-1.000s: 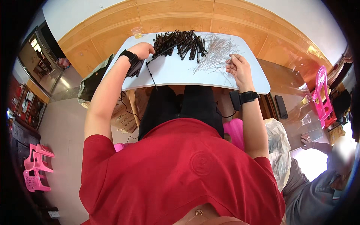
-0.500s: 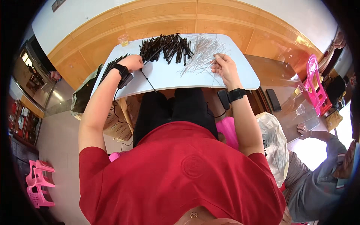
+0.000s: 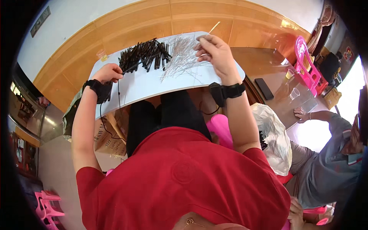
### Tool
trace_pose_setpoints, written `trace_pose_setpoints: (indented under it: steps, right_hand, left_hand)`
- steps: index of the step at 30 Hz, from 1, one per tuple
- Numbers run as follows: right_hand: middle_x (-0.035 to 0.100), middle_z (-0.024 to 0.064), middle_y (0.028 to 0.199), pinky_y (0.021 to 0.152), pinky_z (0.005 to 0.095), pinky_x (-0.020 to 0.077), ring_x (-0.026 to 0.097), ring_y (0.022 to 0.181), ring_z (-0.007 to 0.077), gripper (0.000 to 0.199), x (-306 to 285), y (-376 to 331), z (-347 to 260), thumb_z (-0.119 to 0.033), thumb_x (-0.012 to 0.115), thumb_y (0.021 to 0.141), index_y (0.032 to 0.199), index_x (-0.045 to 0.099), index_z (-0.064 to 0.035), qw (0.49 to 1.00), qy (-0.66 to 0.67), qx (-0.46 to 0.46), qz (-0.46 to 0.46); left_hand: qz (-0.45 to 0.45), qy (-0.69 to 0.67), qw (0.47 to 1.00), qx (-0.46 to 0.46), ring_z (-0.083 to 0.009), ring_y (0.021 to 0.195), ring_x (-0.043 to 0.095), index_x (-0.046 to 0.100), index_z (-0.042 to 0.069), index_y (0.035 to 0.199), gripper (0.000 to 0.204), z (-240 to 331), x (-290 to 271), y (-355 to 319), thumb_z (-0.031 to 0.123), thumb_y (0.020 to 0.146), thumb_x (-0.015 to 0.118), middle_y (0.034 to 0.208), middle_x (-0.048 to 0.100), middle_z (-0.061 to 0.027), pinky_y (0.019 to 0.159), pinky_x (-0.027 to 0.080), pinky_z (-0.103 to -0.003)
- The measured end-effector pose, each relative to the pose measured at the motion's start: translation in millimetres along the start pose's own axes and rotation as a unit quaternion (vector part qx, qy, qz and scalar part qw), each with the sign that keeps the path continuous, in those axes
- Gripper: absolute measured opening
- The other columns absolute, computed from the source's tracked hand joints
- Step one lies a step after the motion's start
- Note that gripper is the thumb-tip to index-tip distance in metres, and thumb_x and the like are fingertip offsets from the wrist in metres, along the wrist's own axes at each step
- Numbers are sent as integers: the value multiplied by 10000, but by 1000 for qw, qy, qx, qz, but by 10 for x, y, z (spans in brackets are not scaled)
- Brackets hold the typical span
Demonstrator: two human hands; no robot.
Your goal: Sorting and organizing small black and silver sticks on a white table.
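Observation:
A white board (image 3: 145, 84) lies across my lap with a pile of black sticks (image 3: 143, 55) on its far left and a heap of thin clear rods (image 3: 183, 53) to their right. My left hand (image 3: 109, 73) pinches the end of one black stick at the near edge of the dark pile. My right hand (image 3: 214, 53) is raised above the clear heap, holding one thin clear rod (image 3: 213, 27) that points up and away. Both wrists carry black bands.
A wooden table (image 3: 276, 76) at right holds a dark phone (image 3: 264, 89), plastic cups (image 3: 294, 93) and a pink chair (image 3: 306, 63) beyond. Another person in a grey shirt (image 3: 326, 161) sits at my right. A white plastic bag (image 3: 274, 138) sits between us; a cardboard box (image 3: 109, 132) stands below left.
My right hand has lifted off the clear heap with one thin rod in its fingers. My left hand stayed at the edge of the black pile. The camera view has swung slightly.

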State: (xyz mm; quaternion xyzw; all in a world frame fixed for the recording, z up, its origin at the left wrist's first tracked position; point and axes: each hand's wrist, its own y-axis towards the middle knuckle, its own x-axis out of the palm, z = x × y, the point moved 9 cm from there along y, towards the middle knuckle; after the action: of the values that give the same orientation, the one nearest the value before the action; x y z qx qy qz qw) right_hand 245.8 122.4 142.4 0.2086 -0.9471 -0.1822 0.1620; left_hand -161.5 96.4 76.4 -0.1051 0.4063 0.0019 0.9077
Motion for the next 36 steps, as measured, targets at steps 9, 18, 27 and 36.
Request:
trace_pose_setpoints:
  steps: [9, 18, 27, 36]
  right_hand:
    - [650, 90, 871, 647, 237, 524, 623, 726, 126, 240, -301, 86, 206, -191, 580, 948, 1075, 585, 13, 999, 22, 32, 25]
    - [655, 68, 889, 709, 237, 517, 623, 788, 115, 224, 759, -160, 845, -193, 600, 937, 1040, 630, 3, 977, -80, 104, -169]
    - [657, 59, 883, 716, 253, 512, 626, 812, 124, 224, 543, -36, 834, -169, 607, 926, 1063, 635, 6, 996, -48, 28, -70]
    - [633, 67, 871, 682, 254, 517, 624, 819, 142, 218, 241, 7, 1295, -164, 578, 945, 1095, 607, -8, 994, -6, 108, -34]
  left_hand:
    - [75, -444, 888, 96, -89, 813, 633, 612, 0, 1128, 215, 253, -315, -320, 73, 927, 585, 968, 639, -5, 758, 539, -195]
    - [83, -673, 716, 168, -128, 912, 639, 601, -38, 1121, 218, 920, 1007, -251, 59, 927, 581, 1066, 636, -63, 829, 547, -222]
    - [-52, -588, 794, 147, -131, 883, 634, 602, -31, 1138, 239, 1105, 1849, -261, 85, 930, 588, 1025, 635, -58, 813, 543, -231]
    - [10, -517, 842, 155, -126, 828, 612, 613, -12, 1100, 204, 893, 1768, 49, 101, 932, 588, 941, 631, -43, 741, 529, -228]
